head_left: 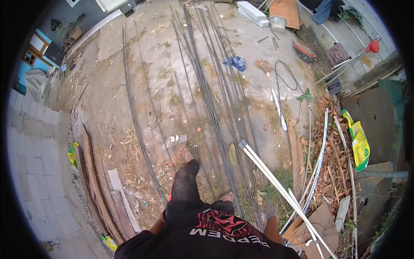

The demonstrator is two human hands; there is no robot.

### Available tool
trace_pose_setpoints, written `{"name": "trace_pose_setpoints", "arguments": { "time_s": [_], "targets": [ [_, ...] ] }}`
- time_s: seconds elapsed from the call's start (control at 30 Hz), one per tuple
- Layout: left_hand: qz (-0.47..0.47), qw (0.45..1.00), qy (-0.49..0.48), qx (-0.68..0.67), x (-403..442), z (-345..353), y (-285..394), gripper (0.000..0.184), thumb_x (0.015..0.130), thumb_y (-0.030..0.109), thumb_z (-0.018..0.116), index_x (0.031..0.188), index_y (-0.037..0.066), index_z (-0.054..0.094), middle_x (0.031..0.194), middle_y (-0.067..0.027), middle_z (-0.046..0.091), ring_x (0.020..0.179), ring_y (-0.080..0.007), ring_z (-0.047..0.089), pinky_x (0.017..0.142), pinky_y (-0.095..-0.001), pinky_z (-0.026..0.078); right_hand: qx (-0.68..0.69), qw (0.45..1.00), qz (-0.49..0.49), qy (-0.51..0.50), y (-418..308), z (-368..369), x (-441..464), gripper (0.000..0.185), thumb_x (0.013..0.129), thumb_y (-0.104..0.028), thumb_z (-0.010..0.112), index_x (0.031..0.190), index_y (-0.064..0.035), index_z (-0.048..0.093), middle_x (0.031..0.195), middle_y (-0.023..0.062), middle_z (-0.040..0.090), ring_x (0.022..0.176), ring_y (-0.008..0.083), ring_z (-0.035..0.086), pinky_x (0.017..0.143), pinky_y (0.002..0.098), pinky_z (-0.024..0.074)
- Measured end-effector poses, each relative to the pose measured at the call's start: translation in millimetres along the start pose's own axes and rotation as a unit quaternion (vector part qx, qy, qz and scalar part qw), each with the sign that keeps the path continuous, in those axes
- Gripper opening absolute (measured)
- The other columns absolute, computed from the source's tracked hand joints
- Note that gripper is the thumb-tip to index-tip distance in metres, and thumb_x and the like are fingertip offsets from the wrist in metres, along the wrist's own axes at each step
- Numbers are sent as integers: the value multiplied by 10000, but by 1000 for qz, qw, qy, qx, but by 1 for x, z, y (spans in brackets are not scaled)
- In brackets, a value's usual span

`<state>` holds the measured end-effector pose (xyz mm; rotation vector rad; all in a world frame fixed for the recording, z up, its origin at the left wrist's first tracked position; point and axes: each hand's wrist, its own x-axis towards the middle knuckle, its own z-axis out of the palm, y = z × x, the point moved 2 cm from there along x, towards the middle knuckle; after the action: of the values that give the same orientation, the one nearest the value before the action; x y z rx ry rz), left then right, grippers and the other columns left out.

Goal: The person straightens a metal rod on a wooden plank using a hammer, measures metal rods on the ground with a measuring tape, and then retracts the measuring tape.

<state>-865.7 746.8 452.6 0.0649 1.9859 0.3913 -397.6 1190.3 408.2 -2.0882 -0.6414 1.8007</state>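
Note:
At the lower left a little skin of my left hand or wrist (161, 218) shows beside my dark trouser leg; its fingers are hidden. On the other side my right forearm reaches down from the black shirt, ending in a greyish, possibly gloved right hand (271, 211) whose fingers I cannot make out. That hand is near the ends of long dark metal rods (207, 97), which run away from me along the ground. To its right, long white poles (276, 181) slant across the view. My bare feet (187, 154) are among the rods.
A clear plastic item (178, 138) lies by one foot. Wooden planks (97, 185) border a block wall (41, 159) at left. Farther off are a blue plastic bag (235, 63), a brick (263, 65) and a bucket (278, 24). Dry leaves and a yellow-green sack (359, 140) lie at right.

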Motion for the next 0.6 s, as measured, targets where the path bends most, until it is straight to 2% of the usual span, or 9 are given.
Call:
{"name": "trace_pose_setpoints", "arguments": {
  "time_s": [0.03, 0.1, 0.17, 0.23, 0.33, 0.47, 0.5, 0.53, 0.6],
  "targets": [
    [-4, 1000, -1, -11, 15, -6, 8, 351, 906, 332, 607, 1155, 94, 678, 998, -211, 724, 918, -380, 705, 808, -444, 551, 56, 997, -11, -60, -15, 14, 23, 205, 939, -179, 531, 748, -154, 459, 634, 22, 469, 416, 150, 394, 381, 299, 263],
    [-3, 1000, -6, -27, 52, -25, 30, 351, 905, 336, 610, 1151, 96, 681, 994, -209, 725, 917, -378, 706, 808, -443, 551, 52, 998, 12, -28, -72, 61, 14, 102, 898, -142, 608, 820, -151, 543, 635, -9, 488, 445, 136, 445, 369, 303, 333],
    [22, 1000, -8, -17, 106, -58, 58, 351, 903, 340, 613, 1147, 97, 684, 990, -208, 725, 917, -377, 706, 808, -442, 552, -4, 993, -17, -118, -118, 117, 18, 189, 946, -232, 481, 765, -182, 466, 652, 4, 444, 490, 153, 425, 403, 334, 300],
    [72, 997, -15, 33, 157, -101, 92, 352, 901, 344, 616, 1143, 99, 687, 986, -206, 726, 917, -376, 707, 808, -441, 553, -31, 997, 1, -74, -147, 171, 3, 179, 948, -261, 465, 810, -160, 518, 694, 30, 530, 551, 198, 508, 421, 371, 355],
    [186, 964, -19, 188, 244, -180, 135, 352, 898, 349, 621, 1137, 101, 692, 980, -203, 727, 917, -374, 708, 807, -440, 554, -204, 979, -5, -27, -189, 294, -52, 178, 890, -205, 611, 967, -47, 635, 776, 88, 663, 602, 212, 633, 525, 374, 513],
    [170, 964, -10, 205, 305, -301, 277, 366, 926, 360, 625, 1070, 33, 706, 900, -174, 732, 826, -297, 725, 736, -398, 568, -310, 936, -73, -149, -218, 393, -50, 193, 859, -223, 627, 921, -46, 672, 762, 81, 659, 578, 220, 638, 503, 367, 507],
    [79, 996, 26, -36, 310, -329, 319, 376, 946, 355, 619, 1061, 6, 699, 879, -156, 727, 797, -260, 718, 698, -374, 566, -300, 939, -72, -149, -231, 423, -51, 193, 859, -223, 627, 921, -46, 672, 762, 81, 659, 578, 220, 638, 503, 367, 507],
    [-17, 960, 60, -274, 317, -357, 356, 390, 965, 350, 613, 1053, -21, 692, 857, -139, 721, 768, -223, 710, 660, -349, 564, -282, 953, -29, -107, -250, 451, -57, 175, 856, -215, 627, 909, -53, 669, 746, 75, 648, 559, 218, 625, 486, 361, 497],
    [64, 970, 53, -229, 352, -404, 422, 397, 972, 350, 611, 1075, -28, 676, 850, -131, 716, 762, -213, 707, 636, -332, 553, -232, 968, 63, -74, -213, 463, 24, 127, 854, -188, 622, 890, -70, 651, 710, 69, 618, 528, 203, 599, 454, 350, 475]
  ]
}}
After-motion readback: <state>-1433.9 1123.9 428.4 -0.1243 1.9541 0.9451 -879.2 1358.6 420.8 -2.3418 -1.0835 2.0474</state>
